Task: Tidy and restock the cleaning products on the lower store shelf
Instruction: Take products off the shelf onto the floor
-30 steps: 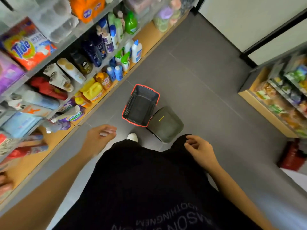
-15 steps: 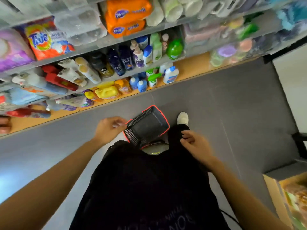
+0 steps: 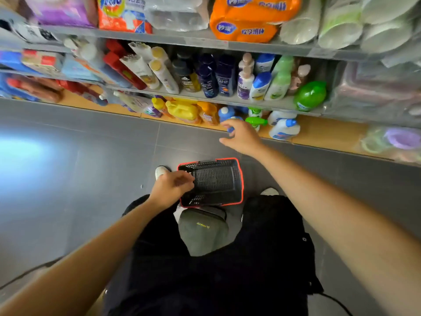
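My right grip [image 3: 242, 137] is stretched out to the front edge of the lower shelf [image 3: 328, 131], fingers spread and relaxed, wide open with nothing in it. Its fingertips lie just in front of a small blue bottle with a white cap [image 3: 225, 112]; I cannot tell whether they touch it. My left grip [image 3: 170, 188] hangs nearer to me, over the left edge of the black shopping basket [image 3: 214, 160] with the red rim. Its fingers are loosely curled and I see nothing held in them. The basket stands on the grey tiled floor [image 3: 68, 156] between my feet, with a grey-green bag [image 3: 202, 231] just behind it. The cleaning products stand on the bare wooden board of the lower shelf, crowded at its front edge. To the left of my right grip are an orange bottle [image 3: 208, 112] and a squat yellow jug [image 3: 182, 110]. Further left, pale bottles with purple labels [image 3: 139, 103] lie tipped over. To the right stand a spray bottle with a bright green trigger [image 3: 256, 122] and a white bottle with a blue cap [image 3: 284, 130]. Beyond that bottle the board runs on bare to the right. On the shelf above is a row of shampoo bottles [image 3: 216, 76], mostly dark blue and white.
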The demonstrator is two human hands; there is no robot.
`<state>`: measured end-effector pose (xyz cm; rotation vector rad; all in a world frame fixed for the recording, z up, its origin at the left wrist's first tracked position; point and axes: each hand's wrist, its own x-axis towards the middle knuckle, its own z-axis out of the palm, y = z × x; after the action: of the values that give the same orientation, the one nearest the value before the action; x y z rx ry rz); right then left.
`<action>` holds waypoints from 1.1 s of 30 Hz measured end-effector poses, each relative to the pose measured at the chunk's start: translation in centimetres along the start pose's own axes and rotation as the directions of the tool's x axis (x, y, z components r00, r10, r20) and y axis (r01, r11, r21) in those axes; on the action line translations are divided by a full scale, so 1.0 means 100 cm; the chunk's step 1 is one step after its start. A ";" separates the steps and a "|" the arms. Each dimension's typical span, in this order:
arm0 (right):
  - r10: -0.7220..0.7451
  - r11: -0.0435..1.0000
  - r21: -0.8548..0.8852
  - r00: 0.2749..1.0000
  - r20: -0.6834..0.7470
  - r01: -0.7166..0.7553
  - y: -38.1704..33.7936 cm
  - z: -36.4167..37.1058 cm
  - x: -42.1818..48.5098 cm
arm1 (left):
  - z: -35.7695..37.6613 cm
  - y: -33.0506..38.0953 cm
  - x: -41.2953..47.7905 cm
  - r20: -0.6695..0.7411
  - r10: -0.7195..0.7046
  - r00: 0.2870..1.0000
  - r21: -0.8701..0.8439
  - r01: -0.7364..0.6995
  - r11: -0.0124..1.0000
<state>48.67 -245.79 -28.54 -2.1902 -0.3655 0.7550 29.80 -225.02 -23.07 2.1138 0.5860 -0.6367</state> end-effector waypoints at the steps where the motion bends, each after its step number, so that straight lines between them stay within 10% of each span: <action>1: -0.001 1.000 -0.017 1.000 0.010 0.001 0.006 0.016 0.024 | 0.006 -0.012 0.010 0.001 -0.006 1.000 -0.021 0.006 1.000; 10: 0.003 1.000 -0.008 0.971 -0.239 -0.005 0.108 0.167 0.197 | 0.039 -0.117 0.171 -0.002 0.177 0.984 -0.072 -0.177 0.982; 18: -0.279 0.953 -0.259 0.779 -0.562 0.155 0.138 0.207 0.275 | 0.051 -0.161 0.278 -0.133 0.327 0.936 -0.068 -0.338 0.939; 25: -0.381 0.910 -0.366 0.745 -0.547 0.197 0.140 0.201 0.270 | 0.058 -0.154 0.293 -0.050 0.482 0.875 0.084 -0.477 0.875; 33: -0.371 0.929 -0.263 0.687 -0.625 0.262 0.127 0.179 0.158 | 0.062 -0.139 0.298 -0.323 0.535 0.781 0.000 -0.565 0.825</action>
<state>50.08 -236.19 -53.76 -2.2807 -0.4188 -0.2867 42.69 -217.08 -52.95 2.1579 0.1267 0.0617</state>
